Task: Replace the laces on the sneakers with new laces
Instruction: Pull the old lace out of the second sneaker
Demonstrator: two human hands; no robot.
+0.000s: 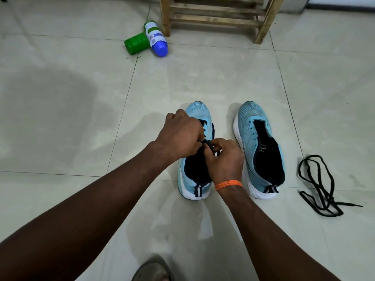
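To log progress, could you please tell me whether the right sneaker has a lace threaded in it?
No, the eyelets of the right sneaker are empty, and a black lace lies loose on the floor beside it.

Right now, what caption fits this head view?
The left hand and right hand pinch the lace on one blue sneaker.

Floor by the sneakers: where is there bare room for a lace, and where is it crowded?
Bare tile: left of the left sneaker, and the stretch from the toes to the bottles and wooden rack. Crowded: left hand, right hand on that sneaker, the narrow gap to the right sneaker, the black lace beyond.
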